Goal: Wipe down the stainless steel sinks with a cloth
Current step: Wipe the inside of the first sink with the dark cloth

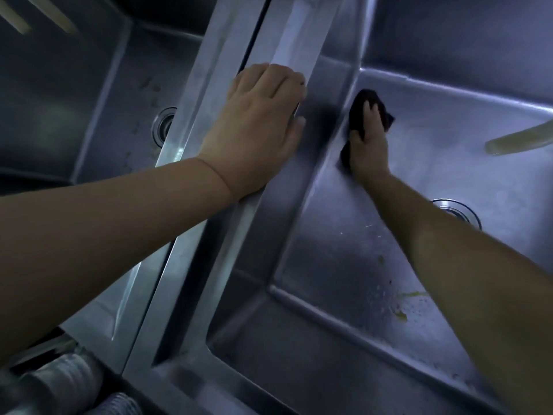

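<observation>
Two stainless steel sinks lie side by side. The right sink (344,265) fills most of the view; the left sink (89,100) is at the upper left. My right hand (369,145) reaches deep into the right sink and presses a dark cloth (363,100) against the bottom at its far left corner. My left hand (263,124) rests palm down on the divider rim (227,94) between the two sinks, fingers curled over its inner edge, holding nothing else.
A greenish hose end (514,142) pokes in from the right above the sink floor. Each sink has a round drain: right drain (460,214), left drain (163,124). Green scraps (404,310) and droplets lie near the front. Corrugated pipes (74,387) sit at the lower left.
</observation>
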{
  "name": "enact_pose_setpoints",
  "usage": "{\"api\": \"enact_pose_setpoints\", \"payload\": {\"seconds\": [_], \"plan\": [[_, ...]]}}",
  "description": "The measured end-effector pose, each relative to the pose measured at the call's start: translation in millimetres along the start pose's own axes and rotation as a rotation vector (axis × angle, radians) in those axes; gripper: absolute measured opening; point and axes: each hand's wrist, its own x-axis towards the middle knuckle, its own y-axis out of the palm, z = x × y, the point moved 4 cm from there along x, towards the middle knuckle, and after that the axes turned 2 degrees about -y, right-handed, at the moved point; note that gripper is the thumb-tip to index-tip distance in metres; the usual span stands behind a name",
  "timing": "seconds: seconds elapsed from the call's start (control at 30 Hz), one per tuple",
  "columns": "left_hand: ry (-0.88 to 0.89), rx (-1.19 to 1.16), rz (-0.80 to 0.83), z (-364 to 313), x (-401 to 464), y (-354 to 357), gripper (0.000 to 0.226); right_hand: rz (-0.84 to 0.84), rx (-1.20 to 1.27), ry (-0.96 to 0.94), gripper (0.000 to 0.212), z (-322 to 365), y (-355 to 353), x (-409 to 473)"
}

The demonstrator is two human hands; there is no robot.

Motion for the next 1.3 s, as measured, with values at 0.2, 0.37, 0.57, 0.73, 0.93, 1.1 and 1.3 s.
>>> {"api": "enact_pose_setpoints", "payload": {"seconds": [0.2,0.37,0.57,0.73,0.93,1.1,1.3], "plan": [[0.018,0.009,0.039,-2,1,0,0.034,0.112,-0.66,-0.321,0.058,-10,39,-16],[-0.009,0.03,0.057,-4,2,-1,0.032,0.287,-0.65,-0.521,0.051,-25,71,-149],[-0.019,0.05,0.054,-5,1,0,0.031,0.588,-0.302,-0.774,0.035,-37,82,-239],[-0.015,0.074,0.055,-6,0,0,0.03,0.842,-0.222,-0.875,0.039,-28,75,-235],[-0.009,0.098,0.061,-7,-1,0,0.03,0.803,-0.377,-1.135,0.054,-51,46,-220],[0.007,0.105,0.057,-6,0,2,0.033,0.472,-0.587,-1.04,0.026,-71,11,-171],[0.019,0.102,0.05,-5,1,2,0.034,0.371,-0.802,-0.839,0.055,-44,-13,-70]]}}
